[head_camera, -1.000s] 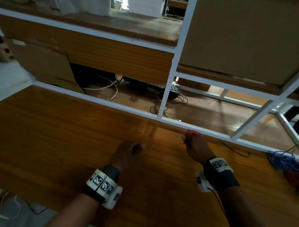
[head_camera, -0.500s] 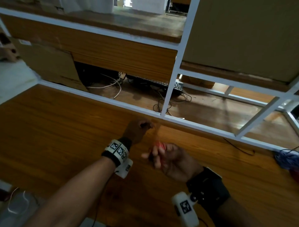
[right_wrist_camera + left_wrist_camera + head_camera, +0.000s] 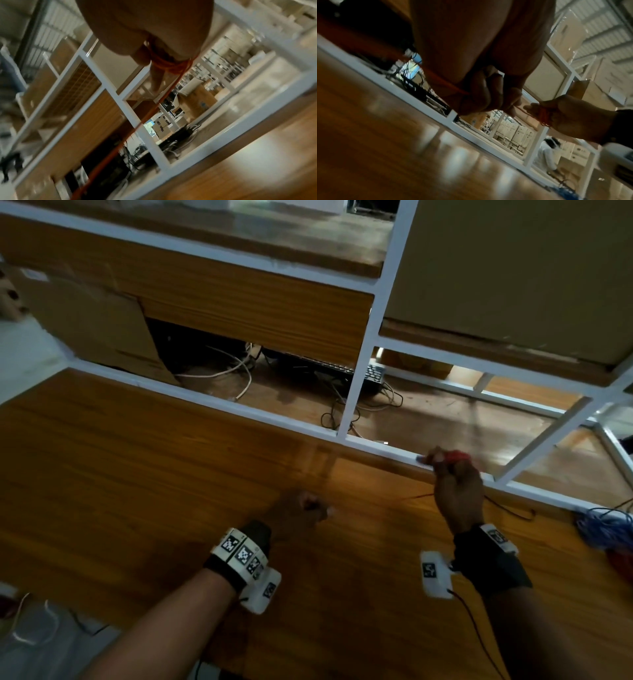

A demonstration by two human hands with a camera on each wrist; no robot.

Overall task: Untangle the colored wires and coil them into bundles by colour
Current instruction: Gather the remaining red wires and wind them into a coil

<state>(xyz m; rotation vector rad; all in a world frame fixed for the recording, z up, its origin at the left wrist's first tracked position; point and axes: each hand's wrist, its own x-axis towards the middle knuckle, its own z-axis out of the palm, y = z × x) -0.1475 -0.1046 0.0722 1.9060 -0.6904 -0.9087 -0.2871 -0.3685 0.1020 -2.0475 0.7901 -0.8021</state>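
Red wire (image 3: 454,455) is looped round the right hand (image 3: 457,494), which has swung back out from mid-frame to the white rail (image 3: 308,429) at right of centre, adding another turn. The left hand (image 3: 301,513), low centre, pinches the strand and feeds it. I'd say the red bundle is well along. Blue wire (image 3: 604,529) lies heaped at the right edge of the table (image 3: 120,474).
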